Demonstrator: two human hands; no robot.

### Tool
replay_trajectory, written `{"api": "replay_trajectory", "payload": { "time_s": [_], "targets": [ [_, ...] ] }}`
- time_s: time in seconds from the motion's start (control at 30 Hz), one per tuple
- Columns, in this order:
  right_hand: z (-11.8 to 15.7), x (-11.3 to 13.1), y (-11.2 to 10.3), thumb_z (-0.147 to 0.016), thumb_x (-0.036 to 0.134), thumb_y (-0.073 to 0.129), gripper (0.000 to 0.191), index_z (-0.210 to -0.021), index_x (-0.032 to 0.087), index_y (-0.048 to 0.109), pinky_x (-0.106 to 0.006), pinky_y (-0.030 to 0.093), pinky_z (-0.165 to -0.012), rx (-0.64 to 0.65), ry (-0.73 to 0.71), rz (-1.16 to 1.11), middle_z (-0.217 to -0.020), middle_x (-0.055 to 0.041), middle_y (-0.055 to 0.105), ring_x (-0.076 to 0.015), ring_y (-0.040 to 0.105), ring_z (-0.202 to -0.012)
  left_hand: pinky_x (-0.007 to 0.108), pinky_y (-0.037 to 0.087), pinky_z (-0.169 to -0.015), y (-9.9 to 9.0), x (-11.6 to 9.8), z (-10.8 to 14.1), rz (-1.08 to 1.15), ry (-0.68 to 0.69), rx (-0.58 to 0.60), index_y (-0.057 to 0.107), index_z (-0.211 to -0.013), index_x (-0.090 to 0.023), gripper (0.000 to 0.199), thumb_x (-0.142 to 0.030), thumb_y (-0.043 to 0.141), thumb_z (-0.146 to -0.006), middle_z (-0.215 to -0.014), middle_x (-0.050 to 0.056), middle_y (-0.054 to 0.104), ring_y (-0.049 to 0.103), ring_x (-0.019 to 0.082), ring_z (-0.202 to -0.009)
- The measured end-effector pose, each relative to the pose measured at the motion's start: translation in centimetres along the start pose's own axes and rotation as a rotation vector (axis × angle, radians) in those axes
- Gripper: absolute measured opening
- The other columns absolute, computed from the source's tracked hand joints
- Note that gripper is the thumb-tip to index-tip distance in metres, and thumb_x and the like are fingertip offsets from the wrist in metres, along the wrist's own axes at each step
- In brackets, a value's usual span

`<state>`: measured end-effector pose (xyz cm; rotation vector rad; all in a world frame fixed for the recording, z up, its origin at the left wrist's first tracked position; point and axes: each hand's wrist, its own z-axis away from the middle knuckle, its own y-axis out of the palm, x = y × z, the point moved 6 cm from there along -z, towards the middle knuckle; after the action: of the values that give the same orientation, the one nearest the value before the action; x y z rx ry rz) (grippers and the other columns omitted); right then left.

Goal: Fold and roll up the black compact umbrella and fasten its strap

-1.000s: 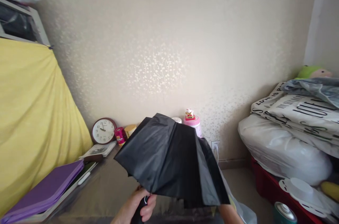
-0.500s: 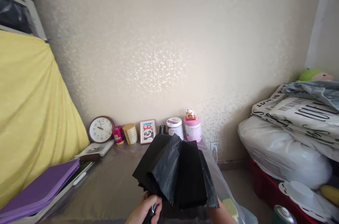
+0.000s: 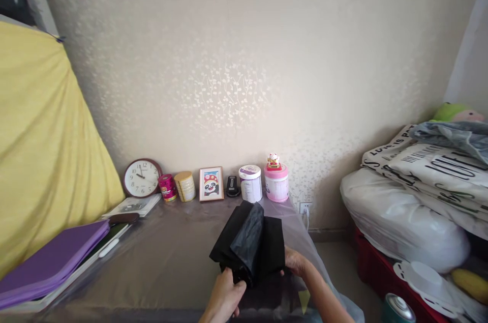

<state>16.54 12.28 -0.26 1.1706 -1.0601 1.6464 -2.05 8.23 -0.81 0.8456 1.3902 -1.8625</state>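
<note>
A black folding umbrella (image 3: pixel 272 246), collapsed with its canopy panels hanging loose and a shinier panel at the middle, is held over the near part of the table. My left hand (image 3: pixel 227 290) is closed at its lower left end, around the handle, which the fingers mostly hide. At the canopy's right edge, my right hand (image 3: pixel 295 262) grips the fabric, its fingers partly behind the panel.
Along the wall stand a clock (image 3: pixel 142 178), a magenta can (image 3: pixel 168 187), a yellowish tub (image 3: pixel 185 186), a framed panda picture (image 3: pixel 211 184), a white canister (image 3: pixel 250 184) and a pink-lidded canister (image 3: pixel 276 183). Purple folders (image 3: pixel 57 257) lie left. Bedding (image 3: pixel 404 216) is piled right.
The umbrella's panels have drawn closer together and it sits slightly lower. My right hand has come into view at the canopy's right edge. The view has shifted a little.
</note>
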Motion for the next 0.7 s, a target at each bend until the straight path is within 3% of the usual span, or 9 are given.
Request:
{"api": "replay_trajectory", "payload": {
  "time_s": [0.13,0.3,0.37,0.5,0.6,0.7],
  "targets": [
    [0.7,0.0,-1.1,-0.064,0.017,0.048,0.012,-0.052,0.018,0.048,-0.017,0.029,-0.034,0.044,0.033,0.078,-0.037,0.0064,0.041,-0.0063,0.037,-0.033,0.021,0.037,-0.037,0.1,0.1,-0.2,-0.106,0.011,0.005,0.041,-0.107,-0.013,0.032,-0.019,0.045,-0.076,-0.070,0.005,0.063,0.052,0.012,-0.035],
    [2.6,-0.6,-3.8,-0.063,0.016,0.049,0.008,-0.055,0.017,0.051,-0.017,0.035,-0.038,0.057,0.151,0.366,-0.043,0.0044,0.047,-0.0068,0.043,-0.038,0.022,0.039,-0.036,-0.1,-0.2,0.4,-0.122,0.009,0.060,0.034,-0.117,-0.014,0.039,-0.026,0.044,-0.080,-0.088,0.010,0.064,0.053,0.012,-0.036],
    [3.3,-1.3,-5.1,-0.062,0.016,0.051,0.002,-0.062,0.017,0.052,-0.017,0.035,-0.039,0.041,0.154,0.434,-0.046,0.0047,0.050,-0.0069,0.045,-0.040,0.022,0.041,-0.036,-0.4,-0.3,1.0,-0.090,-0.003,0.120,0.035,-0.115,-0.016,0.036,-0.029,0.041,-0.082,-0.088,0.009,0.063,0.055,0.012,-0.039],
    [4.4,-2.8,-7.9,-0.062,0.014,0.050,0.007,-0.067,0.016,0.054,-0.016,0.032,-0.041,-0.070,0.113,0.483,-0.047,0.0054,0.050,-0.0062,0.045,-0.042,0.021,0.045,-0.041,-0.8,-0.3,2.2,-0.049,-0.026,0.217,0.036,-0.117,-0.021,0.035,-0.031,0.037,-0.084,-0.069,0.000,0.061,0.058,0.013,-0.045],
    [5.5,-3.5,-9.6,-0.063,0.015,0.049,0.008,-0.067,0.015,0.056,-0.019,0.035,-0.044,-0.126,0.090,0.506,-0.050,0.0033,0.053,-0.0082,0.048,-0.046,0.024,0.046,-0.046,-1.0,-0.2,2.6,-0.092,-0.035,0.150,0.024,-0.131,-0.022,0.049,-0.030,0.038,-0.084,-0.077,0.002,0.063,0.059,0.013,-0.046],
    [6.8,-3.7,-10.7,-0.065,0.019,0.050,0.009,-0.064,0.015,0.057,-0.023,0.037,-0.047,-0.175,0.057,0.536,-0.052,0.0000,0.055,-0.0117,0.051,-0.050,0.030,0.049,-0.064,-0.9,-0.3,2.9,-0.186,-0.027,0.027,0.021,-0.136,-0.018,0.059,-0.028,0.045,-0.082,-0.094,0.011,0.063,0.065,0.020,-0.069]
  ]
}}
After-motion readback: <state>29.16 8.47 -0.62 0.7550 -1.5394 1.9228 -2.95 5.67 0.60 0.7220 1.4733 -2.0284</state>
